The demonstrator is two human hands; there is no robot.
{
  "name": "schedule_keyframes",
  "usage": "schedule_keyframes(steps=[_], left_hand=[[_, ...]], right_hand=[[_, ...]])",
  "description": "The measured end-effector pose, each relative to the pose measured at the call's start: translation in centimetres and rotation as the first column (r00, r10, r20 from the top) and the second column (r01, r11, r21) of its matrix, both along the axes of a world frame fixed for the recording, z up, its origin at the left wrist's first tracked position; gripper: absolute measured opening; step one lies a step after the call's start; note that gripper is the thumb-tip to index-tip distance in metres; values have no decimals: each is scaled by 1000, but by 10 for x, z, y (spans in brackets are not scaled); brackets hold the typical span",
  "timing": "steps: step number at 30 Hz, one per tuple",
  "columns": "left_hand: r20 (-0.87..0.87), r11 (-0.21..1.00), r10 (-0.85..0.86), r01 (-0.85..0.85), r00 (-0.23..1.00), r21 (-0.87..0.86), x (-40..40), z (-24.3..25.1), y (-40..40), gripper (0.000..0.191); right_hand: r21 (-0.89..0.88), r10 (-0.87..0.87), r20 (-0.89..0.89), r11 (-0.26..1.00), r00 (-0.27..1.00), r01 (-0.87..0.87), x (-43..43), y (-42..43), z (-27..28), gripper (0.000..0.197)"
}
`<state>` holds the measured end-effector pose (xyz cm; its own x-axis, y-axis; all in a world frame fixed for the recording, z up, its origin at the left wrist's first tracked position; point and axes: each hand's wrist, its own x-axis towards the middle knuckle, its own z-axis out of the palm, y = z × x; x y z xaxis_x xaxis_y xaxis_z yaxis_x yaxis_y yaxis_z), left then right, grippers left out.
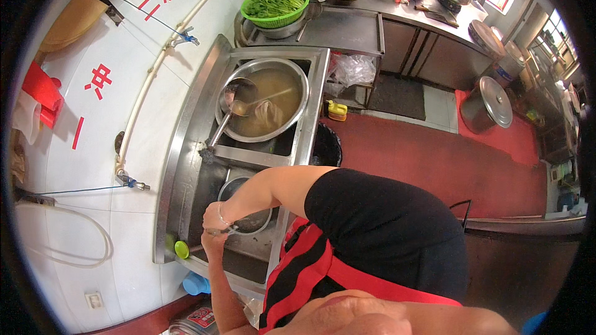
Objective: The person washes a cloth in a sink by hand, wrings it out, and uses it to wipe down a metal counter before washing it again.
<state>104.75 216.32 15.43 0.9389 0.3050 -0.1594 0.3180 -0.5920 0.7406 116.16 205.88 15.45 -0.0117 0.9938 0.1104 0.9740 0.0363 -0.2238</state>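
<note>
My right hand (213, 215), with a bracelet at the wrist, and my left hand (214, 240) meet over the near compartment of a stainless steel sink (210, 260). A small pale, shiny patch shows beside the fingers; whether they grip something is hidden. Below my right forearm sits a round metal pot (253, 229), partly covered by the arm. In the other compartment a wide steel basin (305, 88) holds cloudy brownish water with a pale, folded piece of food (268, 112) in it. A metal ladle (220, 129) leans over its rim, near a dark scrubber (205, 154).
A green round object (181, 250) lies at the sink's wall side. Taps (135, 183) project from the tiled wall. Leafy greens (274, 2) fill a green basket (274, 22) on the metal counter (344, 30). A lidded pot (479, 107) stands on the red floor, behind a yellow bottle (337, 110).
</note>
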Motion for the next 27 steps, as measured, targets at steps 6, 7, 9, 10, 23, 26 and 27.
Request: schedule_keyframes(steps=[6,7,9,10,23,26,27], left_hand=[[-258,720,22,-194,966,-666,-9,45,-4,26],[-259,719,29,-201,965,-666,-13,50,-1,26],[-156,607,-1,-123,988,-785,-14,58,6,25],[-177,603,-73,-98,981,-791,-16,55,19,21],[355,836,452,-251,818,-487,-10,34,-29,41],[533,869,483,-458,695,-190,-14,34,-37,46],[534,868,483,-460,694,-188,-16,34,-36,46]], right_hand=[[231,27,-23,973,999,-21,5,-10,7,30],[324,21,8,946,1000,-22,1,-13,13,31],[414,2,36,910,999,-17,0,-17,23,32],[368,33,19,929,999,-38,2,-19,27,33],[-315,-262,-947,862,-183,396,-20,-7,29,31],[-265,-153,-933,905,-326,334,-25,1,41,18],[-263,-152,-933,906,-326,332,-24,4,40,18]])
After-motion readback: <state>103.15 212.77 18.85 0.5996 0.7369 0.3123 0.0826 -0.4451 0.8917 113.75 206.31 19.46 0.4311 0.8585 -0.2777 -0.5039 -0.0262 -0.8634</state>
